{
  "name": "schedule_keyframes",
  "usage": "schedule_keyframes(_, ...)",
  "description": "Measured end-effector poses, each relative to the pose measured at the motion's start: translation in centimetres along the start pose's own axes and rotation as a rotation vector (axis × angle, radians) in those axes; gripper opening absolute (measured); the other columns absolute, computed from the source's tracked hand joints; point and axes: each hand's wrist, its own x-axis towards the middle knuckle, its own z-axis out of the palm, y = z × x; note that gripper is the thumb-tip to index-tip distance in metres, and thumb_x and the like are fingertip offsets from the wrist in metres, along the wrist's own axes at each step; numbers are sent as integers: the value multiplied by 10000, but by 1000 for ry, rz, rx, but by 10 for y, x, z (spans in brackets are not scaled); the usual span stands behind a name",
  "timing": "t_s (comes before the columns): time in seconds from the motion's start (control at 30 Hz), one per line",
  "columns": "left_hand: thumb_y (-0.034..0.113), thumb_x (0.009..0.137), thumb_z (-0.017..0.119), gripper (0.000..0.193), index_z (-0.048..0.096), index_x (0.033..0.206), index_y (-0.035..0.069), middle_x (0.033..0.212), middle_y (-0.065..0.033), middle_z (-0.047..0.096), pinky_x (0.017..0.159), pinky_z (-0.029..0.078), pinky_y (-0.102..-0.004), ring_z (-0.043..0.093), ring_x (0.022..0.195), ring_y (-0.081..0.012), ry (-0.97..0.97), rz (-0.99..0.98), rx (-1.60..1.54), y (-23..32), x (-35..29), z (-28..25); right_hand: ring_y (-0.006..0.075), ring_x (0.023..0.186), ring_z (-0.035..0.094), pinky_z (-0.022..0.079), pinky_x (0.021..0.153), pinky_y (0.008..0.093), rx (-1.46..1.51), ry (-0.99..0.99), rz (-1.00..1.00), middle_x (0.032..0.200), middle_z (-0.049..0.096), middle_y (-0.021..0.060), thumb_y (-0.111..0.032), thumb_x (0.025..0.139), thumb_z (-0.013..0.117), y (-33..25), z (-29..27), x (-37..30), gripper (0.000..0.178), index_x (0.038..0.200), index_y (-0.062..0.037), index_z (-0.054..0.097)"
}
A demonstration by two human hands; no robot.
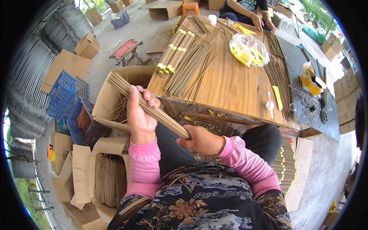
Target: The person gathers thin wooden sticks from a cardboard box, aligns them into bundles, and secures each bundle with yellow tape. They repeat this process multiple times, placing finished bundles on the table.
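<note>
A bundle of thin brown incense sticks [161, 117] slants across in front of me, its upper end to the left. My left hand [142, 113] wraps round it near the upper part, thumb pointing up. At the lower right end my right hand [203, 140] closes over the stick ends and hides them. Beyond my hands, on the wooden table [226, 90], lies a loose heap of the same sticks [188, 71]. Finished-looking bundles with yellow bands [174, 53] lie beside that heap.
An open carton [105, 96] stands left of the table, and another carton holds sticks [111, 178]. A clear bag of yellow strips [249, 50] lies on the table. Banded bundles [285, 161] lie at right. Across the table a co-worker's hands [262, 23] touch sticks.
</note>
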Motion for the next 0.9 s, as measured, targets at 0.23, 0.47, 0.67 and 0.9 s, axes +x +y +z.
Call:
schedule_keyframes(0.23,378,894,453,344,420,664,124,564,-4,451,451,388,-245,422,459,-100,-43,-137,121,-31,-39,8,253,570,559,440,551,342,46,25,-115,632,552,166,-265,811,592,-1,0,-2,293,860,12,507)
schedule_keyframes(0.47,379,877,490,345,410,665,120,553,-12,451,432,391,-256,440,453,-113,-48,36,293,-26,-45,18,311,711,541,440,642,379,-210,388,-260,741,550,133,-254,714,686,-22,-9,-12,313,847,-24,520)
schedule_keyframes(0.67,373,864,517,340,405,689,104,574,-31,458,455,411,-271,454,476,-132,-25,102,351,-27,-47,19,297,762,534,436,659,373,-289,484,-264,764,537,114,-193,662,706,-27,-10,-17,265,792,-39,533)
schedule_keyframes(0.9,369,862,521,340,406,696,96,583,-37,464,463,425,-282,468,488,-140,-38,108,361,-30,-48,18,293,743,539,439,649,370,-245,446,-169,754,552,117,-182,674,690,-26,-9,-17,234,771,-27,544)
